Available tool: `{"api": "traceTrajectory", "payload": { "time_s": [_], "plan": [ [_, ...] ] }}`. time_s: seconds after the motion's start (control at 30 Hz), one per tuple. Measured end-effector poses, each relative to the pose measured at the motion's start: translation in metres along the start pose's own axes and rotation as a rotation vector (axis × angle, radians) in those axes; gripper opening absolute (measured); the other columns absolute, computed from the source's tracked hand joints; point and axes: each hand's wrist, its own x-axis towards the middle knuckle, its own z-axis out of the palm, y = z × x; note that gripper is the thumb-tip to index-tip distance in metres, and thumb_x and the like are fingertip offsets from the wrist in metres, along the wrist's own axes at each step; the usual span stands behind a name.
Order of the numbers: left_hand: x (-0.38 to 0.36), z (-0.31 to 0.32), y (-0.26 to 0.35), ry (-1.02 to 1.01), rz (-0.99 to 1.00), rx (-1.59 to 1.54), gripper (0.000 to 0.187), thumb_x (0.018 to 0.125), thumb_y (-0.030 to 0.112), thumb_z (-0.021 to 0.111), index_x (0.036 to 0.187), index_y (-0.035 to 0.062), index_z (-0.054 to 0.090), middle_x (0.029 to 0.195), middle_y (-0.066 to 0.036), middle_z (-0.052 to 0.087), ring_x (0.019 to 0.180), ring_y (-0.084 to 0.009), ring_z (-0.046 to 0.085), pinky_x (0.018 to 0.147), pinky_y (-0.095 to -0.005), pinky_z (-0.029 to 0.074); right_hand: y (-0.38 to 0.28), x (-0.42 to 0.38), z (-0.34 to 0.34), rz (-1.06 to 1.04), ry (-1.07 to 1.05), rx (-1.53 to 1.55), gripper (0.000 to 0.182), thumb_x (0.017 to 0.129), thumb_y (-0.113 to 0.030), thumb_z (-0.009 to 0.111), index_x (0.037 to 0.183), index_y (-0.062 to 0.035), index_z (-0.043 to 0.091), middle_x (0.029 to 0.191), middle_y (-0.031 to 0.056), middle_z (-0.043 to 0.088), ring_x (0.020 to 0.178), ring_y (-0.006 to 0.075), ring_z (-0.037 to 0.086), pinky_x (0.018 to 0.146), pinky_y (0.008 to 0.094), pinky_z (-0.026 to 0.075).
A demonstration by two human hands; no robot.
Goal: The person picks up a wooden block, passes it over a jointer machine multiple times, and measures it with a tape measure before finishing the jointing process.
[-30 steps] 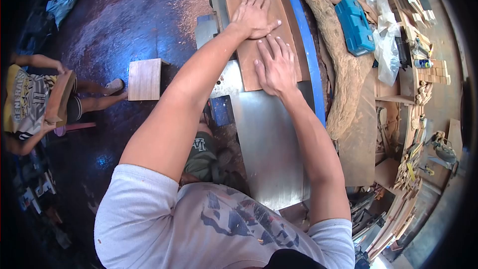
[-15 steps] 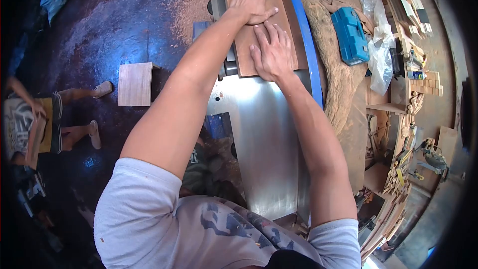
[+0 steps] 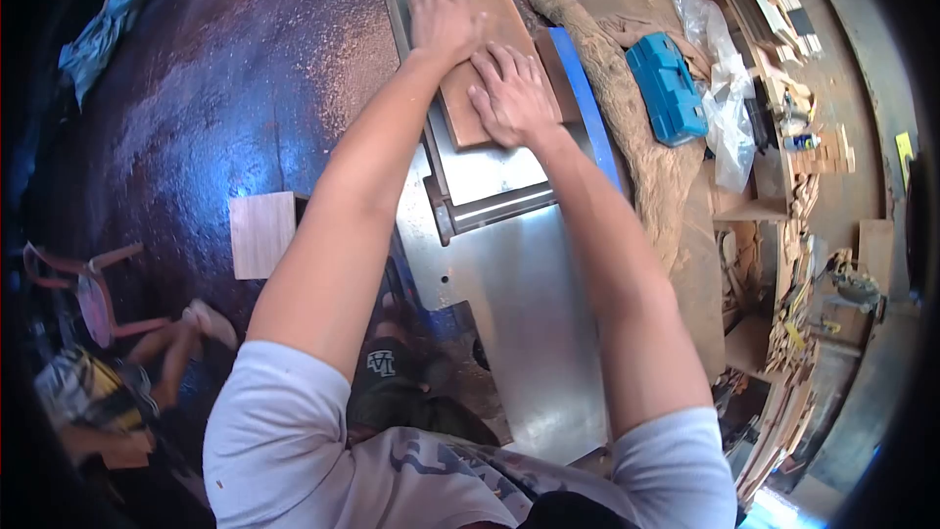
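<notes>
A flat brown wooden board [image 3: 472, 120] lies on the metal bed of a jointer [image 3: 529, 304], beyond the cutter slot [image 3: 499, 216]. My right hand [image 3: 514, 98] rests palm down on the near part of the board, fingers stretched out. Farther along, my left hand [image 3: 447, 22] is over the board's left side, its fingers spread and a little blurred by motion. Along the right of the board runs the machine's fence with a blue edge [image 3: 600, 142].
Right of the fence lie a rough log [image 3: 651, 147], a teal tool case [image 3: 666, 88] and clear plastic [image 3: 732, 118]. Wooden offcuts fill shelves [image 3: 788, 323] beyond. On the left floor stand a wooden box [image 3: 264, 235] and pink chair [image 3: 95, 304], near another person [image 3: 108, 402].
The board and both my hands have moved forward along the bed, so the cutter slot now shows behind the board. The view has shifted, and a chair has appeared at the left.
</notes>
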Motion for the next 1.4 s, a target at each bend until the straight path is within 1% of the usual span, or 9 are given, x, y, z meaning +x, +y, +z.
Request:
{"api": "traceTrajectory", "payload": {
  "time_s": [0.13, 0.27, 0.37, 0.53, 0.57, 0.73, 1.1, 1.23, 1.4],
  "plan": [
    [-0.016, -0.036, -0.042, -0.198, -0.517, -0.069, 0.084, 0.101, 0.055, 0.056, 0.153, -0.0102, 0.047, 0.162, -0.034, 0.039, 0.155, -0.0496, 0.031, 0.128, -0.0579, 0.022, -0.027, 0.052, 0.008, 0.102, -0.086, 0.007, 0.065, 0.106, -0.044, 0.045, 0.161, -0.0092, 0.042, 0.168, 0.0205, 0.034, 0.156, 0.0437, 0.027, 0.13, 0.0617, 0.018],
    [-0.029, -0.029, -0.113, -0.341, -0.946, -0.881, 0.087, 0.103, 0.062, 0.052, 0.139, -0.0165, 0.058, 0.141, -0.037, 0.06, 0.132, -0.0442, 0.062, 0.115, -0.0483, 0.046, -0.082, 0.082, 0.0, 0.064, -0.217, 0.048, 0.066, 0.107, -0.045, 0.044, 0.16, -0.005, 0.043, 0.167, 0.0226, 0.035, 0.156, 0.0436, 0.03, 0.129, 0.0607, 0.022],
    [-0.043, -0.036, -0.16, -0.39, -0.84, -0.539, 0.089, 0.103, 0.066, 0.049, 0.141, -0.0143, 0.058, 0.14, -0.035, 0.063, 0.129, -0.0411, 0.065, 0.108, -0.0501, 0.052, -0.143, 0.076, -0.025, -0.058, -0.219, 0.391, 0.06, 0.105, -0.037, 0.054, 0.152, 0.0, 0.05, 0.156, 0.0257, 0.049, 0.145, 0.043, 0.047, 0.123, 0.0577, 0.034],
    [-0.133, -0.133, -0.188, -0.424, -1.198, -1.563, 0.063, 0.11, 0.053, 0.047, 0.14, -0.0008, 0.062, 0.122, -0.025, 0.072, 0.112, -0.0335, 0.074, 0.093, -0.05, 0.061, -0.236, -0.11, -0.135, -0.287, 0.092, 0.953, 0.044, 0.104, -0.017, 0.061, 0.144, 0.0012, 0.058, 0.148, 0.0246, 0.058, 0.136, 0.0417, 0.057, 0.116, 0.0484, 0.045],
    [-0.168, -0.135, -0.217, -0.681, -1.097, -1.929, 0.063, 0.109, 0.051, 0.051, 0.143, -0.0022, 0.056, 0.118, -0.021, 0.069, 0.108, -0.0314, 0.07, 0.089, -0.048, 0.06, -0.242, -0.153, -0.148, -0.273, 0.041, 1.074, 0.043, 0.104, -0.015, 0.061, 0.144, 0.0005, 0.059, 0.147, 0.0244, 0.059, 0.135, 0.0417, 0.059, 0.114, 0.0471, 0.047],
    [-0.303, -0.301, -0.135, -1.012, -1.145, -2.839, 0.069, 0.107, 0.043, 0.054, 0.149, -0.009, 0.039, 0.114, -0.015, 0.058, 0.103, -0.0264, 0.059, 0.09, -0.0416, 0.054, -0.256, -0.36, -0.14, 0.26, -0.11, 1.225, 0.034, 0.101, -0.014, 0.065, 0.129, 0.0043, 0.069, 0.123, 0.0198, 0.073, 0.106, 0.0284, 0.073, 0.094, 0.0377, 0.057],
    [-0.473, -0.376, 0.09, -1.083, -0.811, -2.71, 0.063, 0.107, 0.044, 0.056, 0.143, -0.0073, 0.049, 0.111, -0.018, 0.065, 0.097, -0.0264, 0.067, 0.084, -0.042, 0.059, -0.288, -0.565, -0.195, 0.398, 0.185, 1.213, 0.052, 0.103, -0.022, 0.067, 0.146, 0.0044, 0.057, 0.133, 0.0216, 0.069, 0.113, 0.0267, 0.071, 0.098, 0.0392, 0.056],
    [-0.514, -0.381, 0.196, -0.545, -1.085, -1.688, 0.07, 0.113, 0.06, 0.034, 0.145, 0.002, 0.056, 0.133, -0.02, 0.067, 0.117, -0.029, 0.07, 0.103, -0.0413, 0.057, -0.305, -0.595, -0.218, 0.4, 0.497, 1.366, 0.082, 0.097, -0.03, 0.077, 0.16, 0.0041, 0.036, 0.141, 0.0209, 0.063, 0.121, 0.0303, 0.068, 0.104, 0.04, 0.053],
    [-0.594, -0.291, 0.252, -0.578, -0.901, -1.188, 0.078, 0.112, 0.061, 0.038, 0.143, -0.0088, 0.055, 0.138, -0.025, 0.065, 0.124, -0.0339, 0.067, 0.105, -0.0437, 0.051, -0.276, -0.661, -0.163, 0.992, 0.605, 1.439, 0.064, 0.104, -0.024, 0.07, 0.152, 0.0069, 0.041, 0.126, 0.0161, 0.069, 0.116, 0.024, 0.067, 0.101, 0.0389, 0.054]
  ]
}}
